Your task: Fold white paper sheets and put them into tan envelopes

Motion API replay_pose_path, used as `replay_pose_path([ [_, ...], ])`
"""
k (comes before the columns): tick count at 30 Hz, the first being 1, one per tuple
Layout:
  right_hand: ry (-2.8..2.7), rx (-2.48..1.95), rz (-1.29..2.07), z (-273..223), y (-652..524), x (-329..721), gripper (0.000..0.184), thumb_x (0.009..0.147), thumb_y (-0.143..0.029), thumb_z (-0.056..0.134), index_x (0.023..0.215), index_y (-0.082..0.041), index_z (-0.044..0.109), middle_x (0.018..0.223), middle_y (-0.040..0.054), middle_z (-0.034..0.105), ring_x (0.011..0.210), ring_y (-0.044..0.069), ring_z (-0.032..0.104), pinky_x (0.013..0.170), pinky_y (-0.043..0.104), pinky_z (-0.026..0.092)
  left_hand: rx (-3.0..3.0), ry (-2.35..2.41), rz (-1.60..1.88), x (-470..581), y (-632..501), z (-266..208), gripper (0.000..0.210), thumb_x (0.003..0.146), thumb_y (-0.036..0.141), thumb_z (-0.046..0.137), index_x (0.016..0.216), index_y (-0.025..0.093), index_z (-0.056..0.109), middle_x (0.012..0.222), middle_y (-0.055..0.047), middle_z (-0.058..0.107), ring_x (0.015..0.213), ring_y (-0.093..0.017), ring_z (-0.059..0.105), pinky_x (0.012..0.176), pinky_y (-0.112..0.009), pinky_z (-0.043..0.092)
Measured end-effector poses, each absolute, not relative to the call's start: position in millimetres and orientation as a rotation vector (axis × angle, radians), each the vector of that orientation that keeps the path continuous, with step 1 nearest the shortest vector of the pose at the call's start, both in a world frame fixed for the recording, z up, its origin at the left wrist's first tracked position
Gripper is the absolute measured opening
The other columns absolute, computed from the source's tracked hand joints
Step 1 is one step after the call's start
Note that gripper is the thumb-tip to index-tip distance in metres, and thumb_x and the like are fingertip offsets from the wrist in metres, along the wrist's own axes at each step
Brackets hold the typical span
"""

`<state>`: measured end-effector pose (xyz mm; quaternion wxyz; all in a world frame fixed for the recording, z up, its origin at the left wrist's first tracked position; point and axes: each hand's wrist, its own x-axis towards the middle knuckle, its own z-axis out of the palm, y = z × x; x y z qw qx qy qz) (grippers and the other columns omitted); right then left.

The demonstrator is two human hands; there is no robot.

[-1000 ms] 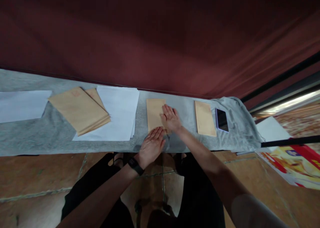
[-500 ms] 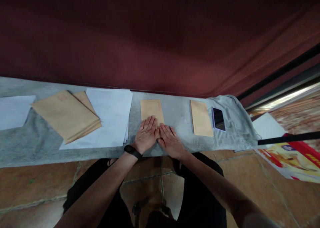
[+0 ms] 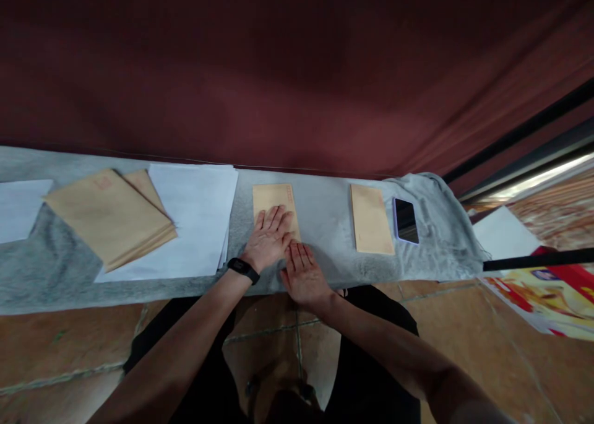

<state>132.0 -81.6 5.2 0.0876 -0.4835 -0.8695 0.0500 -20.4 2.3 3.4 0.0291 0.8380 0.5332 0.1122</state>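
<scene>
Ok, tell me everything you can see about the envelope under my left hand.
The envelope is a flat tan rectangle, seemingly paper, with small red print near its far right corner. It lies on the grey cloth, right of the white sheets. Your left hand rests flat over its near part, hiding it; your right hand's fingertips meet its near right corner. Its contents can't be seen.

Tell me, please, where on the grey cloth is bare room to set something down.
A flat bare patch of grey cloth lies between the middle envelope and the right envelope. Another, more wrinkled, is right of the phone. The left is crowded: stacked envelopes overlap white sheets there. The left hand and right hand crowd the middle envelope too.
</scene>
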Motion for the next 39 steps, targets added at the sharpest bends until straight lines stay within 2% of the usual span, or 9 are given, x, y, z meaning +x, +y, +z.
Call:
replay_pose_path([
  [2, -2.607, -1.425, 0.139, 6, -81, 132, 0.056, 0.1, -0.032, 0.05, 0.145, 0.001, 0.05, 0.151, 0.0282, 0.047, 0.144, 0.038, 0.043, 0.12, 0.056, 0.037, 2.602, 1.638, 0.314, -20, 6, 4, 0.059, 0.103, 0.041, 0.033, 0.155, 0.013, 0.037, 0.166, -0.016, 0.029, 0.154, -0.031, 0.024, 0.126, -0.056, 0.014],
  [6, -2.623, -1.395, 0.192, 9, -82, 133, 0.055, 0.1, -0.03, 0.052, 0.142, 0.005, 0.052, 0.149, 0.0318, 0.047, 0.142, 0.039, 0.046, 0.12, 0.053, 0.038, 2.619, 1.61, 0.282, -19, 17, 5, 0.065, 0.102, 0.049, 0.034, 0.156, 0.012, 0.035, 0.166, -0.016, 0.027, 0.155, -0.031, 0.022, 0.126, -0.054, 0.012],
  [11, -2.635, -1.352, 0.148, 12, -84, 136, 0.052, 0.101, -0.03, 0.051, 0.144, 0.001, 0.052, 0.151, 0.0301, 0.047, 0.143, 0.036, 0.045, 0.119, 0.05, 0.04, 2.606, 1.617, 0.257, -18, 38, 5, 0.069, 0.103, 0.052, 0.031, 0.157, 0.01, 0.032, 0.167, -0.016, 0.025, 0.156, -0.031, 0.019, 0.126, -0.054, 0.01],
  [17, -2.656, -1.277, 0.045, 11, -87, 141, 0.051, 0.103, -0.032, 0.048, 0.147, -0.005, 0.048, 0.153, 0.029, 0.045, 0.144, 0.036, 0.044, 0.117, 0.052, 0.04, 2.544, 1.673, 0.218, -15, 69, 7, 0.068, 0.103, 0.053, 0.025, 0.159, 0.015, 0.03, 0.168, -0.013, 0.023, 0.157, -0.03, 0.016, 0.125, -0.056, 0.011],
  [23, -2.636, -1.232, 0.122, 14, -86, 148, 0.052, 0.102, -0.034, 0.051, 0.149, -0.011, 0.047, 0.155, 0.0251, 0.044, 0.143, 0.035, 0.043, 0.117, 0.05, 0.038, 2.411, 1.766, 0.218, -11, 91, 7, 0.066, 0.101, 0.054, 0.026, 0.159, 0.023, 0.031, 0.169, -0.008, 0.023, 0.157, -0.034, 0.012, 0.123, -0.061, 0.009],
  [26, -2.607, -1.206, 0.241, 19, -77, 154, 0.043, 0.102, -0.032, 0.051, 0.143, -0.017, 0.053, 0.153, 0.0191, 0.048, 0.139, 0.03, 0.048, 0.114, 0.047, 0.042, 2.383, 1.782, 0.213, -9, 91, 5, 0.066, 0.101, 0.054, 0.024, 0.159, 0.024, 0.031, 0.169, -0.006, 0.022, 0.157, -0.036, 0.011, 0.123, -0.063, 0.008],
  [30, -2.498, -1.234, 0.421, 24, -59, 161, 0.028, 0.102, -0.022, 0.049, 0.124, -0.019, 0.065, 0.139, 0.0096, 0.062, 0.122, 0.021, 0.06, 0.108, 0.038, 0.047, 2.45, 1.752, 0.241, -9, 75, 2, 0.062, 0.103, 0.048, 0.022, 0.159, 0.022, 0.033, 0.168, -0.004, 0.025, 0.157, -0.033, 0.014, 0.125, -0.06, 0.006],
  [34, -2.453, -1.233, 0.478, 25, -48, 162, 0.02, 0.099, -0.015, 0.052, 0.109, -0.019, 0.069, 0.129, 0.0079, 0.068, 0.113, 0.02, 0.063, 0.104, 0.036, 0.048, 2.519, 1.703, 0.246, -10, 51, 0, 0.061, 0.103, 0.044, 0.023, 0.159, 0.022, 0.033, 0.168, -0.004, 0.027, 0.157, -0.031, 0.015, 0.126, -0.058, 0.007],
  [39, -2.452, -1.268, 0.465, 28, -44, 160, 0.019, 0.098, -0.013, 0.051, 0.104, -0.018, 0.069, 0.113, 0.0074, 0.072, 0.101, 0.019, 0.066, 0.096, 0.033, 0.049, 2.567, 1.651, 0.211, -10, 21, -2, 0.06, 0.103, 0.043, 0.026, 0.158, 0.022, 0.033, 0.167, -0.004, 0.028, 0.157, -0.032, 0.015, 0.125, -0.06, 0.009],
])
